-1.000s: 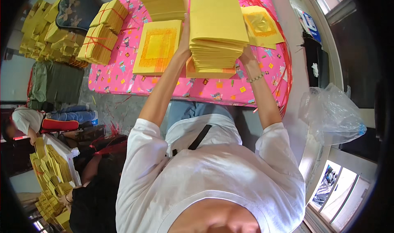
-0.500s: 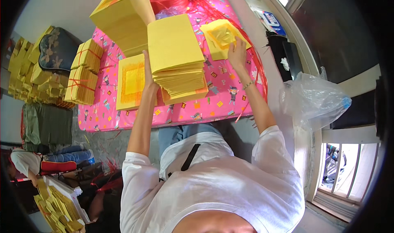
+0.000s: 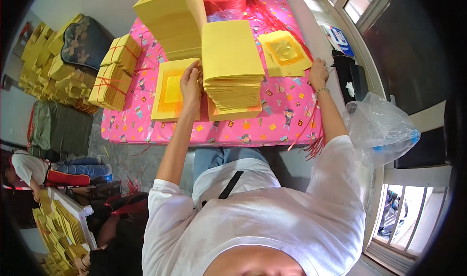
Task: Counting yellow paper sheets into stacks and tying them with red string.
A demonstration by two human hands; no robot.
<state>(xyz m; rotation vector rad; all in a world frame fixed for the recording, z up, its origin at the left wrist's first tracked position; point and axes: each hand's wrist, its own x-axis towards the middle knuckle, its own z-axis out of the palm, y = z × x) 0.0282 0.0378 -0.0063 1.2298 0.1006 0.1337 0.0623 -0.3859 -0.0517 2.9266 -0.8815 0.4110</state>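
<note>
While the left hand [image 3: 190,87], fingers bent, is just beside the folded yellow stack [image 3: 231,54] near the middle of the pink-covered bench [image 3: 279,118], the right hand [image 3: 319,75], fingers drawn narrow, is at the red strands [image 3: 315,147] along the right edge; whether either hand grips anything I cannot tell.

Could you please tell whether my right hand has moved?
Yes. Against the pink-covered table, the right hand has moved rightward, from the side of the folded yellow stack to the red strips at the table's right edge.
</note>
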